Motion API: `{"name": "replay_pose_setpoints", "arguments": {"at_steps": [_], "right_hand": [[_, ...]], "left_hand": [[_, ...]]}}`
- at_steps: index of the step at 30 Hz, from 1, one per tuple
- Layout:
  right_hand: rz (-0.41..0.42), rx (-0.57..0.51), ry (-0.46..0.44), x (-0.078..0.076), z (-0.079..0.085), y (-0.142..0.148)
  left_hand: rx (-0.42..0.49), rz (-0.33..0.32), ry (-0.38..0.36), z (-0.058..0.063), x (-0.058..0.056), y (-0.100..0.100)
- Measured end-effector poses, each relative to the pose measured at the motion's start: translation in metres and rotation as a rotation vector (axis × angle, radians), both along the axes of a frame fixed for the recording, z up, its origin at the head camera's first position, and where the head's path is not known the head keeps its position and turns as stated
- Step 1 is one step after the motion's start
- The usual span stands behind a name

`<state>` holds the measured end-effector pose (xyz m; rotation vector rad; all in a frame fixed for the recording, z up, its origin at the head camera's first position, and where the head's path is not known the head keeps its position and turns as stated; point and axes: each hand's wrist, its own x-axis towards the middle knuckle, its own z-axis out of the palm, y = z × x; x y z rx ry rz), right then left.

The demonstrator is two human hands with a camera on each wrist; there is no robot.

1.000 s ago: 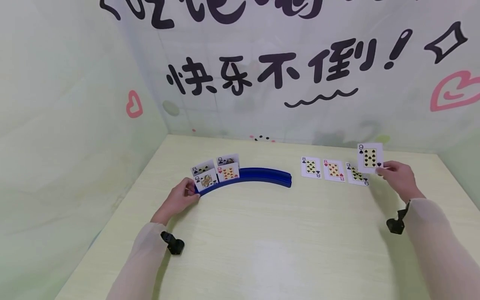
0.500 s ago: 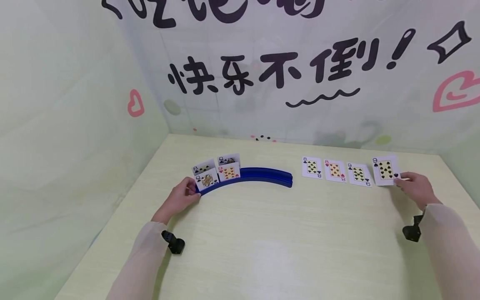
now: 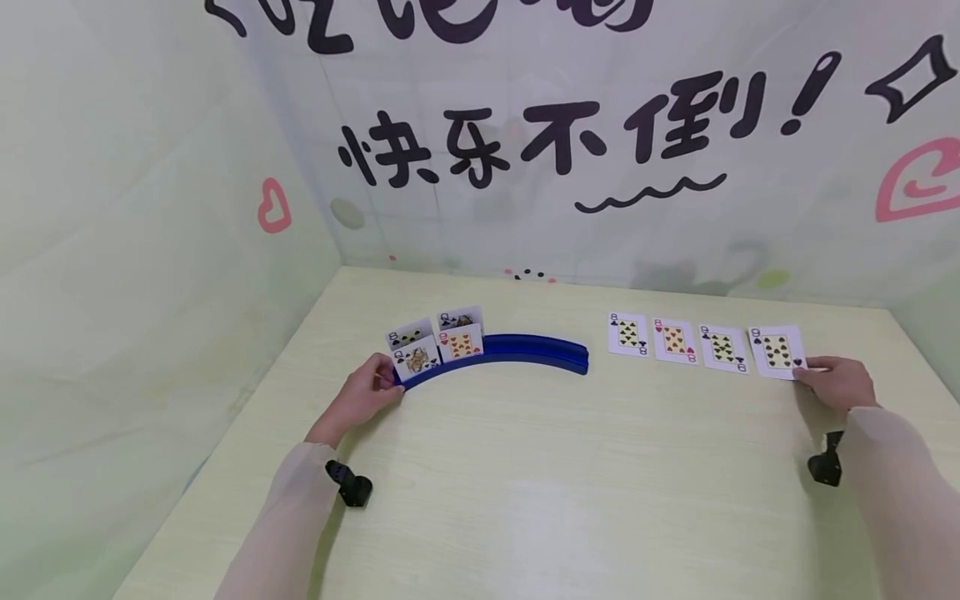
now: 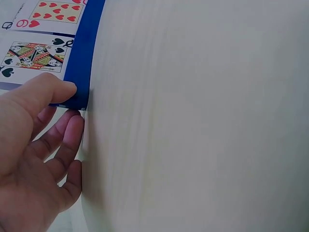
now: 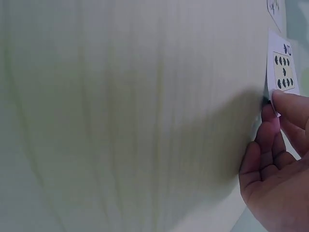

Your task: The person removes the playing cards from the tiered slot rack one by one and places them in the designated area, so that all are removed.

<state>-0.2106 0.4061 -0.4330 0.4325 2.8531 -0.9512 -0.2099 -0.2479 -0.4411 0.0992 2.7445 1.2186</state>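
Observation:
My left hand (image 3: pixel 365 390) grips the near left end of a curved blue playing card holder (image 3: pixel 534 347); in the left wrist view the thumb lies on top and the fingertips curl at its end. The queen of spades (image 4: pixel 34 57) and the nine of hearts (image 3: pixel 461 342) stand in its front slot, with an eight (image 3: pixel 409 333) and another queen (image 3: pixel 461 317) behind. At the right, my right hand (image 3: pixel 837 383) pinches the nine of spades (image 3: pixel 777 352) by its right edge, thumb on the face, low over the table. Its near edge is tipped up in the right wrist view.
To the left of the nine of spades lie an eight of clubs (image 3: pixel 627 335), an eight of hearts (image 3: pixel 675 341) and a nine of clubs (image 3: pixel 723 348), face up in a row on the pale table (image 3: pixel 525 483). A lettered curtain (image 3: pixel 480 225) hangs behind the table.
My right hand has moved right and down with the nine of spades, from above the nine of clubs to the row's right end. The left hand has stayed at the card holder.

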Motion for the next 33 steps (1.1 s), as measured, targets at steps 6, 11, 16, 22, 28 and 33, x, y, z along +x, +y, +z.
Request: {"name": "replay_pose_setpoints", "arguments": {"at_steps": [6,11,16,22,28,33], "right_hand": [[-0.062,-0.004,0.027,0.0001,-0.0040,-0.0019],[-0.099,-0.021,0.010,-0.0013,-0.0035,-0.0032],[-0.119,-0.029,-0.012,-0.0017,-0.0011,-0.0038],[-0.123,-0.024,-0.031,-0.0017,-0.0002,-0.0042],[-0.112,-0.040,-0.030,0.0002,-0.0005,-0.0046],[-0.082,-0.052,-0.026,0.0019,-0.0017,-0.0037]], "left_hand": [[0.003,0.002,0.002,-0.0020,-0.0002,-0.0001],[0.003,0.002,0.004,-0.0032,-0.0004,0.0000],[0.008,0.002,0.004,-0.0028,0.0001,0.0003],[0.009,0.000,0.005,-0.0026,0.0005,0.0002],[0.007,-0.004,0.007,-0.0012,0.0001,-0.0001],[0.007,-0.016,0.028,0.0004,-0.0009,-0.0003]]}}
